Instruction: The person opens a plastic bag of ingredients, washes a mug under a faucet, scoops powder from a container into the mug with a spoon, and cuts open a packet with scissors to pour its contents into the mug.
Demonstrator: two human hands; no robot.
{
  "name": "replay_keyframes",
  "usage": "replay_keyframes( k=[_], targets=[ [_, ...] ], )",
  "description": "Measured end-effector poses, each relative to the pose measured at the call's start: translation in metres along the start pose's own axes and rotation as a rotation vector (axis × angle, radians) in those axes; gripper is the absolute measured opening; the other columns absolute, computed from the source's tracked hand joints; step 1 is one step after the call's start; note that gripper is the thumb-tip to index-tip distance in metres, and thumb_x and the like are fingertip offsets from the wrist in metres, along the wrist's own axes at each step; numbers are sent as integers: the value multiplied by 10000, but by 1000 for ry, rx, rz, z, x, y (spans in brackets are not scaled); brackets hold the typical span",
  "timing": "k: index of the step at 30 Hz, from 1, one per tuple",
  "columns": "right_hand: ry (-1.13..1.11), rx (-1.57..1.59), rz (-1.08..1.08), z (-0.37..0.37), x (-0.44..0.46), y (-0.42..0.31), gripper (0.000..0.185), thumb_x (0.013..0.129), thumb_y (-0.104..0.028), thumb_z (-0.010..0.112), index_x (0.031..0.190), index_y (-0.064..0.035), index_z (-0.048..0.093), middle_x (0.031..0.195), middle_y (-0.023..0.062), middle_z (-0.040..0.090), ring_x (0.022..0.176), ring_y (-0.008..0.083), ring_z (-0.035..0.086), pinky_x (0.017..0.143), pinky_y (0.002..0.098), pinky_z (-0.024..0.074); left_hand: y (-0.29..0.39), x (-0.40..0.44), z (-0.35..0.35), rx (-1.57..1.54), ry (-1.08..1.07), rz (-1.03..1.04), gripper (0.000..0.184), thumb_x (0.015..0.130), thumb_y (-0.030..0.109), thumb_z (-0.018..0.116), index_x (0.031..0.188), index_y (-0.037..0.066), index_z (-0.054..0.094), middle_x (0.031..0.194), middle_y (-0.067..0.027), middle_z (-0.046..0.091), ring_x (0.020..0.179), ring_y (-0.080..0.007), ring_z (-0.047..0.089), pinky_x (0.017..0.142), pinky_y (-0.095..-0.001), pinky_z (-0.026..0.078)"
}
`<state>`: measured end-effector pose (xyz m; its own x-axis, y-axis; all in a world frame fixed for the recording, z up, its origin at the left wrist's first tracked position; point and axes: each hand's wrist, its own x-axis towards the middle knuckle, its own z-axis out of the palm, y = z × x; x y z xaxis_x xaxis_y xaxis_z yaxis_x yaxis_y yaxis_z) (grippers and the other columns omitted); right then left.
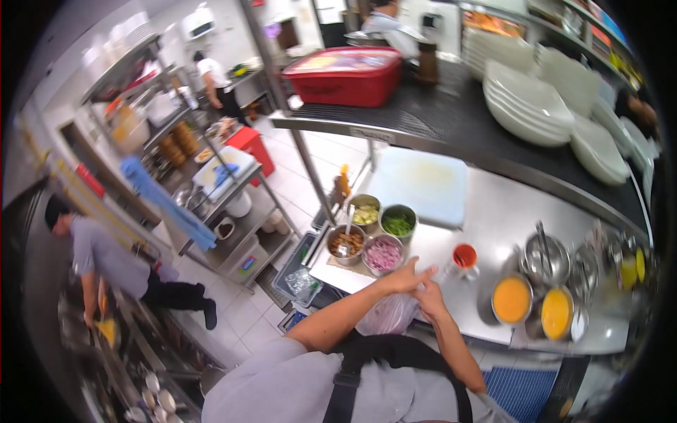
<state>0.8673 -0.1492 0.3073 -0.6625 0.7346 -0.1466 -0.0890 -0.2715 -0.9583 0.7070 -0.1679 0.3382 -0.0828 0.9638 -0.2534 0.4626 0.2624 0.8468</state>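
My left hand [405, 277] is stretched over the steel counter's front edge, its thumb and fingers apart. Just below it and touching or nearly touching it is my right hand [427, 297], its fingers partly hidden. A clear plastic bag [388, 315] hangs under my left forearm, close to my right hand; whether the right fingers grip it I cannot tell. Beyond my left hand stand metal containers of chopped red onion [383, 254], chopped greens [398, 221], pale chopped pieces [365, 214] and brown pieces [345, 244] with a spoon. An orange-red cup [464, 256] stands to the right.
A white cutting board [421, 185] lies behind the containers. At right are two containers of orange-yellow liquid [512, 299] and a metal bowl [546, 258] with a utensil. The shelf above bears a red tub [343, 76] and stacked white dishes [525, 102]. A co-worker [113, 257] bends at left.
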Motion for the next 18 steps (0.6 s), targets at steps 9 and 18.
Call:
replay_keyframes(
  k=[9, 18],
  targets=[
    [-249, 424, 147, 79, 36, -8, 131, 979, -75, 693, 1102, -40, 662, 1059, 54, 706, 970, 138, 674, 848, 304, 550, 38, -91, -128, 401, -600, -388, 1069, 727, 851, 683, 1222, -95, 670, 1226, -268, 680, 1153, -328, 648, 978, -401, 512],
    [-794, 76, -63, 229, 56, -46, 134, 959, -93, 708, 1076, -29, 699, 978, 16, 715, 906, 90, 642, 819, 259, 516, -29, -214, -177, -629, -385, -438, 555, 958, 396, 743, 1333, -1, 647, 1298, -150, 667, 1202, -242, 622, 995, -420, 537]
  ],
)
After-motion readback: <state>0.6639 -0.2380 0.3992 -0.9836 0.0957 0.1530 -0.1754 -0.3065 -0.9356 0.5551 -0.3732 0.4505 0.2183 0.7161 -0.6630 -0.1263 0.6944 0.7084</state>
